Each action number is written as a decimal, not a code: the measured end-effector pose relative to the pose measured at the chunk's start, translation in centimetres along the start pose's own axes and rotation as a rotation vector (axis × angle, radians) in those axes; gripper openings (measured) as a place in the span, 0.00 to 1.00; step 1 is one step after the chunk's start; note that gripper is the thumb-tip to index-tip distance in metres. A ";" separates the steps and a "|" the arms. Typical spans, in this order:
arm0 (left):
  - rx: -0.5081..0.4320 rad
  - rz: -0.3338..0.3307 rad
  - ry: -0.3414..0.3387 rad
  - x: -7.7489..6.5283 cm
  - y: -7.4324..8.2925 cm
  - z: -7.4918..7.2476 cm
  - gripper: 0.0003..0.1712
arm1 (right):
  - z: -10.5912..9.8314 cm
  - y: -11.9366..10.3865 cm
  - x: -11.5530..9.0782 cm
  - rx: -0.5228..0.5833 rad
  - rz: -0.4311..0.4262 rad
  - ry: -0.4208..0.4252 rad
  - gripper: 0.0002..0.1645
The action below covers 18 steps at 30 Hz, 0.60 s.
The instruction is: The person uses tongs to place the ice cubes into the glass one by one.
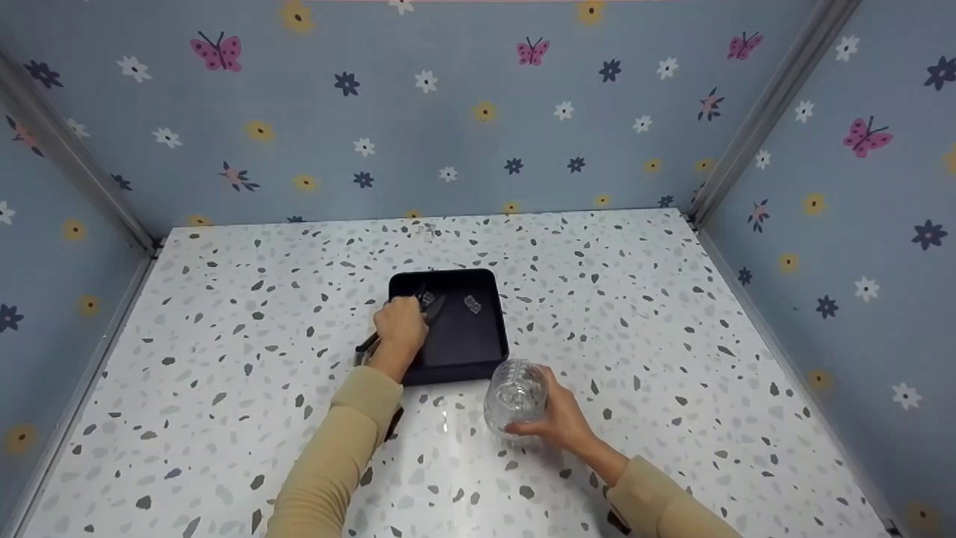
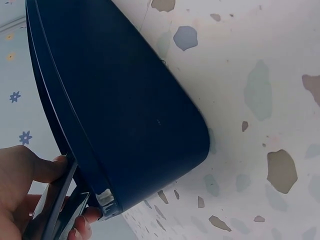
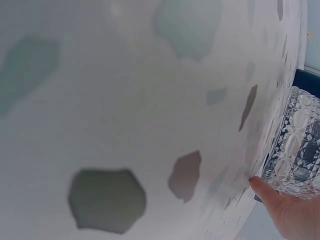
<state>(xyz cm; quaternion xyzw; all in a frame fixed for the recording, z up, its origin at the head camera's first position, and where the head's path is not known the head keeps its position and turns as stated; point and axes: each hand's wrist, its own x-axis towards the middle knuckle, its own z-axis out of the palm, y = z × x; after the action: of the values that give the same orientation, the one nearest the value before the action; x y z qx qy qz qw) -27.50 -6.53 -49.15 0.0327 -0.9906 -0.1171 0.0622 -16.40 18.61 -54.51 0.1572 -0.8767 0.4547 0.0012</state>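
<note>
A dark navy rectangular tray [image 1: 467, 344] stands on the speckled table. My left hand [image 1: 401, 329] is over its left side and grips a pair of dark tongs [image 2: 55, 200], thumb on one arm and fingers on the other. The tongs' tips [image 1: 435, 308] reach down into the tray beside a small clear textured piece [image 1: 426, 299], partly hidden by them. Another clear piece [image 1: 472, 303] lies farther right on the tray floor. With my right hand [image 1: 564, 415] I hold a clear glass with a cut pattern [image 1: 515, 400] near the tray's front right corner, its mouth hidden in the right wrist view.
The white speckled table [image 1: 635, 314] extends around the tray on all sides. Blue panels with flowers and butterflies [image 1: 448, 112] enclose it at the back, left and right, joined by grey metal corner posts [image 1: 769, 112].
</note>
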 end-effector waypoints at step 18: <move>0.006 0.044 0.009 0.3 -0.1 0.2 0.08 | 0.0 -0.2 0.0 -0.012 0.019 -0.006 0.58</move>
<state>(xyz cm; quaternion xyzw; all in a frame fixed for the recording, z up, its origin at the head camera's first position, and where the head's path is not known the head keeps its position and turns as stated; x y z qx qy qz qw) -27.78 -6.62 -49.37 0.0115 -0.9912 -0.1124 0.0693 -16.37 18.54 -54.37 0.1501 -0.8808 0.4491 -0.0048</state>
